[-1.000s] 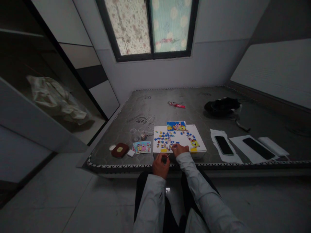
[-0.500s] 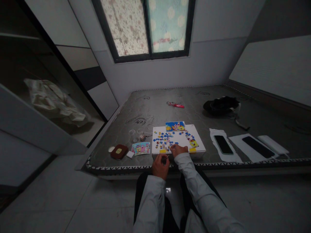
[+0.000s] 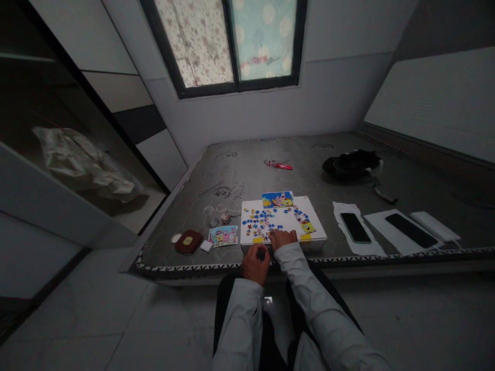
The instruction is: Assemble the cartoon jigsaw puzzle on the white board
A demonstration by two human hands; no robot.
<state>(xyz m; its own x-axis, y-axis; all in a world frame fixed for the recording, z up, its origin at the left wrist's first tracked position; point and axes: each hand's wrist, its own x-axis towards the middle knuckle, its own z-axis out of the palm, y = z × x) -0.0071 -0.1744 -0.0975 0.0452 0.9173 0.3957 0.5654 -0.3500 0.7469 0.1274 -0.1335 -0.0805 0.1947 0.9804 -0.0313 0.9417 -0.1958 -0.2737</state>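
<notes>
- Brown case (image 3: 188, 241): lies near the front edge of the mattress (image 3: 294, 178), well left of the hands.
- Picture card (image 3: 223, 235): lies flat, just beside the left edge of the white board.
- Left hand (image 3: 255, 263): sits at the mattress's front edge, just below the board's near side. The grip is clenched, with thumb and fingers pinching a small piece (image 3: 264, 252) too small to identify further.
- White board (image 3: 315, 229): carries the jigsaw puzzle (image 3: 261, 221), with loose blue pieces at the left and joined patches at the far edge and right.
- Right hand (image 3: 283, 238): rests palm down on the board's near edge, fingertips among the loose pieces. Whether the grip grasps one cannot be told.
- Two phones (image 3: 355, 228): lie screen up on white paper, well right of the board.
</notes>
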